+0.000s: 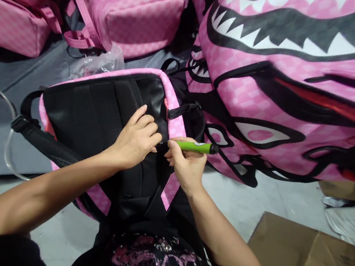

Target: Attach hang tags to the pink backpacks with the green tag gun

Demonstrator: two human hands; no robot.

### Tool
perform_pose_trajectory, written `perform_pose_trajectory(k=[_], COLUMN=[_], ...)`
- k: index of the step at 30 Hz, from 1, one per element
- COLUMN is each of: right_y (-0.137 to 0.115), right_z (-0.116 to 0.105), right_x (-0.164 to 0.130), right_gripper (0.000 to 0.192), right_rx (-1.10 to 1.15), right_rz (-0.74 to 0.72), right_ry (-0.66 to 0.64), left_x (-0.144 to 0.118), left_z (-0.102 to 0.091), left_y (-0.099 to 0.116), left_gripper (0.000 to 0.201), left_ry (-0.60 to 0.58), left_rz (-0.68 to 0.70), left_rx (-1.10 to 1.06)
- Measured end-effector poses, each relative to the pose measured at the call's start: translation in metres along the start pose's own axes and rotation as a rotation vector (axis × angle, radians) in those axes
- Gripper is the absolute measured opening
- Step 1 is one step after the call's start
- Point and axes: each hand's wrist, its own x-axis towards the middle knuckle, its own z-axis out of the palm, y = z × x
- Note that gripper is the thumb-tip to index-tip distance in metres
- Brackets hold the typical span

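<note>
A pink-checked backpack (171, 86) lies with its black padded back panel (82, 114) facing up, close against my body. My left hand (138, 138) rests on that panel near its right side, fingers curled against the black fabric and the thumb mostly hidden. Just to the right, my right hand (187, 164) grips a lime-green marker pen (195, 147) between thumb and fingers at the bag's pink edge. The marker's black end points right; its other end is hidden by my fingers.
Large pink backpacks with shark-mouth prints (258, 111) crowd the right side. More pink bags (145, 21) stand at the back, beside a clear plastic bag (99, 63). A thin hose (10, 109) hangs at left. Cardboard boxes (292, 239) sit on the floor at lower right.
</note>
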Motion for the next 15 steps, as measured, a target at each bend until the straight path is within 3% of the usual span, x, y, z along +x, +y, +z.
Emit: perform_pose_trajectory(k=[5,15], right_y=[-0.0053,-0.0074], right_z=[0.0001,0.0007], right_x=[0.0017,0.0046], right_gripper=[0.025,0.029], right_rx=[0.019,0.021], right_rz=[0.024,0.067], right_ry=[0.023,-0.005], left_x=[0.0004,-0.0001], left_z=[0.0002,0.0036], left_y=[-0.0003,-0.002], left_gripper=[0.013,0.016], left_ry=[-0.055,-0.013], left_rz=[-0.018,0.0], left_rx=[0.038,0.031])
